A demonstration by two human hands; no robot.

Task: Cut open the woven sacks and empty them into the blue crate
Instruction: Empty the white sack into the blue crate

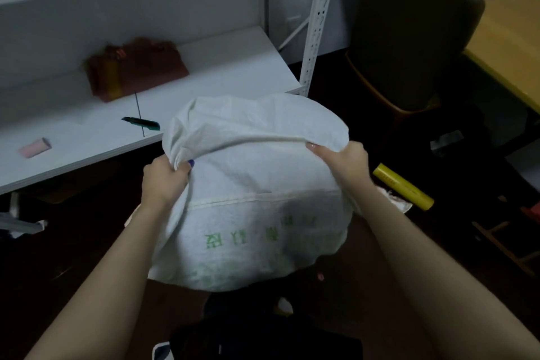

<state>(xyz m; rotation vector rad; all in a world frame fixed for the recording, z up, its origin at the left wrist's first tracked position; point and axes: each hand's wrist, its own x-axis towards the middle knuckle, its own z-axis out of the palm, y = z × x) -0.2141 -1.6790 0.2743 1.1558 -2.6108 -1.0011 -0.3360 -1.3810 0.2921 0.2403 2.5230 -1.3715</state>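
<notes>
Woven sack [257, 213], one only, hangs in the air between the two hands, in front of the low shelf and above the dark floor. It is white plastic weave, thin and crinkled, with a stitched seam running straight across its middle and faded green characters printed below the seam, upside down to the camera. Its top edge is folded over into a soft rounded flap, and the body bulges out below into a loose, rounded shape.

Left hand [165, 181] grips a bunched handful of the cloth at the sack's left edge, fingers curled round it and the thumb, its nail painted dark blue, pressed on top. Right hand [342, 161] pinches the folded top edge at the right, thumb over the cloth and the other fingers tucked beneath, out of sight.

On the smooth white shelf board [233, 73] lie three things, well apart: one slim green-and-black utility knife [141, 123], one short pink cylinder [35, 147] and one dark red crumpled packet [134, 67]. A white perforated metal upright [318, 17] stands at the shelf's right corner. One glossy yellow tube [403, 185] lies on the floor just beyond the right forearm. One dark padded chair [415, 29] stands beside a pale wooden tabletop [511, 23].
</notes>
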